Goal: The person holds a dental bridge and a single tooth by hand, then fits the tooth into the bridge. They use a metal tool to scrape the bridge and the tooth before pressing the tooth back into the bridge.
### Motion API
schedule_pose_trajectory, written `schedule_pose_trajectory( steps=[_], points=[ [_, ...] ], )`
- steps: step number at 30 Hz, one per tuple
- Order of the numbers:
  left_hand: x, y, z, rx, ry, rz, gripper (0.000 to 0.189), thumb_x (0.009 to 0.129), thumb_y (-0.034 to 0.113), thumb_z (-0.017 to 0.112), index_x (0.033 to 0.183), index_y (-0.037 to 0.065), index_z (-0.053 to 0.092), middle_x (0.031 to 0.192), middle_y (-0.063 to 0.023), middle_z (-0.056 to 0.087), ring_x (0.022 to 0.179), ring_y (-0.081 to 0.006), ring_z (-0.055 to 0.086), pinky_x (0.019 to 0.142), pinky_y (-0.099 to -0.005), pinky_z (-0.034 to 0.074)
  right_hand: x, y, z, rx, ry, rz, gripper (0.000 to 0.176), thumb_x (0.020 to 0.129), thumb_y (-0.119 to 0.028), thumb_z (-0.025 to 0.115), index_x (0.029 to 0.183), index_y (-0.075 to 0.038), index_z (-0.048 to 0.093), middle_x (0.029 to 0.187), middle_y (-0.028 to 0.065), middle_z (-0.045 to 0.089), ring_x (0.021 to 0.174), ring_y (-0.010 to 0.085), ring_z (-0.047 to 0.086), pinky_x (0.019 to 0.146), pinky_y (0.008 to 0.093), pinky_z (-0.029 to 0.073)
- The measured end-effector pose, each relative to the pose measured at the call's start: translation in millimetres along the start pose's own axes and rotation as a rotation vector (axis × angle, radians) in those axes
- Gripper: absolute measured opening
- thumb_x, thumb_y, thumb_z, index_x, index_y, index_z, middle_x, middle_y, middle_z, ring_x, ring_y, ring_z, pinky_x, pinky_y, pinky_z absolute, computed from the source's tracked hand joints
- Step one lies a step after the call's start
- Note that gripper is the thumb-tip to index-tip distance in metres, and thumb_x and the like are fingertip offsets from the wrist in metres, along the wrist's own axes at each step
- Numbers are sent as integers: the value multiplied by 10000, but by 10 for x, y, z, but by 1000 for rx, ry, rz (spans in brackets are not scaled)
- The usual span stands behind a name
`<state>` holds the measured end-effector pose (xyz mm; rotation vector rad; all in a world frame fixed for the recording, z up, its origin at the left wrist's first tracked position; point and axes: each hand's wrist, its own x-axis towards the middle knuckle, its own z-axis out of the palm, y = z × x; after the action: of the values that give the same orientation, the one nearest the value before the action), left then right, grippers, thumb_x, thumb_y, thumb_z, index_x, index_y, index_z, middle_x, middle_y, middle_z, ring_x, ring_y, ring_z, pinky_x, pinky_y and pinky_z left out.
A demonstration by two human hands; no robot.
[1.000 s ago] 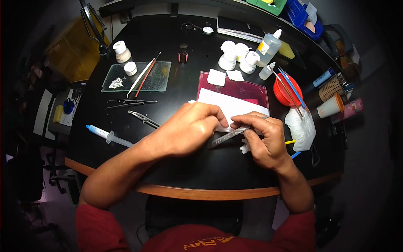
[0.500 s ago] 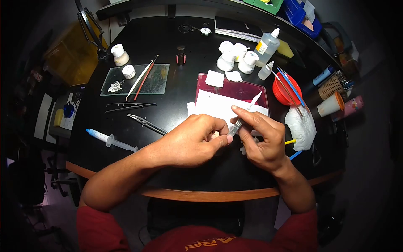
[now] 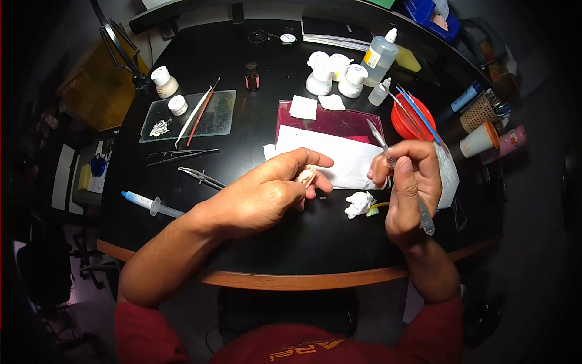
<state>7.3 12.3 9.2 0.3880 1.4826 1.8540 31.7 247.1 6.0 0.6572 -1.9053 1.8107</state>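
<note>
Black round counter (image 3: 285, 242), wood-edged, in a dim room.
Left hand (image 3: 264, 197) pinches a small pale piece (image 3: 305, 176), perhaps a tooth model, just beside white paper (image 3: 339, 159); right hand (image 3: 412, 182) grips a knife (image 3: 377, 133), blade up. Syringe (image 3: 148, 203) and glass plate (image 3: 215, 118) at left.

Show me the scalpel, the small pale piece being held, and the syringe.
scalpel (image 3: 377, 134), head view, on the bare blade.
small pale piece (image 3: 305, 176), head view, on its exposed end.
syringe (image 3: 140, 200), head view, on the barrel's middle.
</note>
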Motion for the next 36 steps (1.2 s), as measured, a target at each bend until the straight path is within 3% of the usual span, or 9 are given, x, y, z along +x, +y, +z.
schedule_pose_trajectory(
  steps=[6,10,13,14,17,18,21,31,36],
  points=[
    [5,-44,11,34,-26,111,490,1024,35,544,1486,-42,399,1243,-139,610,1113,-170,609,994,-302,496,0,-112,34,-44,-100,85,281,1033,-138,571,1235,47,509,1024,195,748,943,162,716,743,227,516],
    [36,-54,35,28,-2,182,487,1037,87,581,1475,-42,411,1272,-157,620,1170,-196,626,1036,-320,501,4,-127,89,34,-89,87,224,1007,-75,621,1191,36,560,962,173,746,861,171,727,733,225,554],
    [37,12,49,64,17,188,489,1007,53,625,1451,-49,446,1273,-164,636,1162,-195,647,1003,-312,530,-55,-50,86,39,-90,36,195,983,-3,633,1167,32,580,910,157,737,854,179,726,783,273,584],
    [33,27,65,65,36,190,493,991,34,642,1440,-52,457,1265,-164,642,1161,-198,654,994,-309,539,-81,-25,-19,-43,-162,24,172,970,34,638,1135,37,593,976,179,703,905,207,723,814,313,603],
    [21,69,104,50,81,204,516,941,-21,690,1415,-60,489,1250,-168,655,1157,-210,672,976,-305,562,36,-28,-72,-202,-296,-189,141,992,-3,623,1122,45,596,1098,214,651,977,234,713,800,309,609],
    [20,77,111,29,87,213,529,924,-37,703,1411,-60,496,1251,-172,656,1156,-214,676,975,-306,565,-4,-75,27,16,-194,-15,182,948,9,689,1109,39,610,1137,192,616,1049,231,682,907,331,607],
    [27,65,108,33,82,242,549,900,-62,719,1406,-66,505,1246,-178,664,1149,-224,683,985,-310,567,-19,-41,91,124,-176,-45,169,968,2,661,1110,47,582,1162,205,604,1040,248,690,901,353,614],
    [17,64,113,-2,62,254,574,893,-75,714,1423,-89,494,1267,-201,662,1161,-237,674,994,-324,565,-45,-21,87,-92,-219,-132,200,883,117,704,1035,43,597,993,197,678,947,277,739,874,349,617],
    [19,53,123,-2,49,240,593,889,-81,713,1434,-100,480,1284,-229,653,1156,-250,678,993,-334,569,-62,-90,132,-103,-193,-107,185,858,141,692,976,38,595,930,167,675,927,277,746,875,392,633]
  ],
)
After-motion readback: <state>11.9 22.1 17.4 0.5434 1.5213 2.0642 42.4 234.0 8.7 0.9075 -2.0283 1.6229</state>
